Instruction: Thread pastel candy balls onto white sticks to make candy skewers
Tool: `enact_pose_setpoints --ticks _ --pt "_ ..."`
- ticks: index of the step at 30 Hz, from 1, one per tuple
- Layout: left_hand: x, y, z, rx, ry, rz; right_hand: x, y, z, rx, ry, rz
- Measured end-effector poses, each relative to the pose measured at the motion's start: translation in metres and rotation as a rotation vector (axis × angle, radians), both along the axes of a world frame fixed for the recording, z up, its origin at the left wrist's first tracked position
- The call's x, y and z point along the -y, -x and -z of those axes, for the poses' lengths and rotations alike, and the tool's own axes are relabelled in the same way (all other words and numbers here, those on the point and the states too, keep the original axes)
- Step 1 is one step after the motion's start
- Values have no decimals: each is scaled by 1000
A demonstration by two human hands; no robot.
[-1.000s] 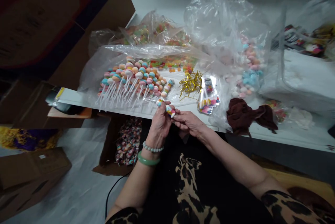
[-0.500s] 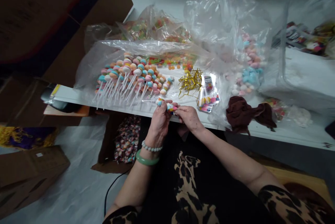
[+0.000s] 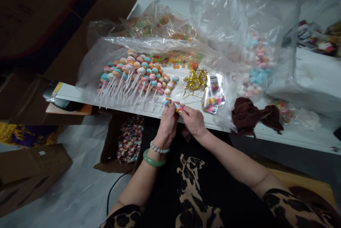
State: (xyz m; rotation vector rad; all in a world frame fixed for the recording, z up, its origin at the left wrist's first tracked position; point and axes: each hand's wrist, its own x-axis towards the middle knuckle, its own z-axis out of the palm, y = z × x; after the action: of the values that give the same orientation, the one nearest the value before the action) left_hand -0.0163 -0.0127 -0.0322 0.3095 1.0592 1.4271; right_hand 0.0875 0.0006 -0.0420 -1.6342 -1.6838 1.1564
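Note:
My left hand (image 3: pixel 168 123) and my right hand (image 3: pixel 192 120) meet at the table's front edge, both closed on one wrapped candy skewer (image 3: pixel 173 105) with pastel discs. The left hand, with a bead bracelet and a green bangle on its wrist, grips the skewer from below. The right pinches its near end. Just beyond them a heap of candy skewers (image 3: pixel 135 77) with white sticks lies on clear plastic. Gold twist ties (image 3: pixel 195 82) and a stack of small printed bags (image 3: pixel 214 94) lie to the right of that heap.
Big clear plastic bags (image 3: pixel 239 32) with pastel candies stand at the back right, and a dark brown cloth (image 3: pixel 253 116) lies on the white table's (image 3: pixel 293 132) edge. Below the table an open cardboard box (image 3: pixel 128 139) holds wrapped skewers. More cartons stand at left.
Both hands have moved slightly up and right with the skewer, closer to the table's edge. The right fingers have closed in on the skewer's end.

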Motion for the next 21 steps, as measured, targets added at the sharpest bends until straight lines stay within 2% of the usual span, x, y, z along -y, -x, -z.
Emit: enact_pose_setpoints --ticks 5,8,14,18,21 --pt "-8 14 -3 181 89 44 2 -13 -6 -202 61 -164" --pt "-10 24 -4 213 89 36 6 -15 -4 -203 77 -151" --pt "-5 2 1 95 58 -53 5 15 1 -290 -29 -53" --pt "1 -3 3 36 114 53 -1 19 6 -489 95 38" --pt "4 6 5 -173 105 76 0 7 5 -508 112 16"
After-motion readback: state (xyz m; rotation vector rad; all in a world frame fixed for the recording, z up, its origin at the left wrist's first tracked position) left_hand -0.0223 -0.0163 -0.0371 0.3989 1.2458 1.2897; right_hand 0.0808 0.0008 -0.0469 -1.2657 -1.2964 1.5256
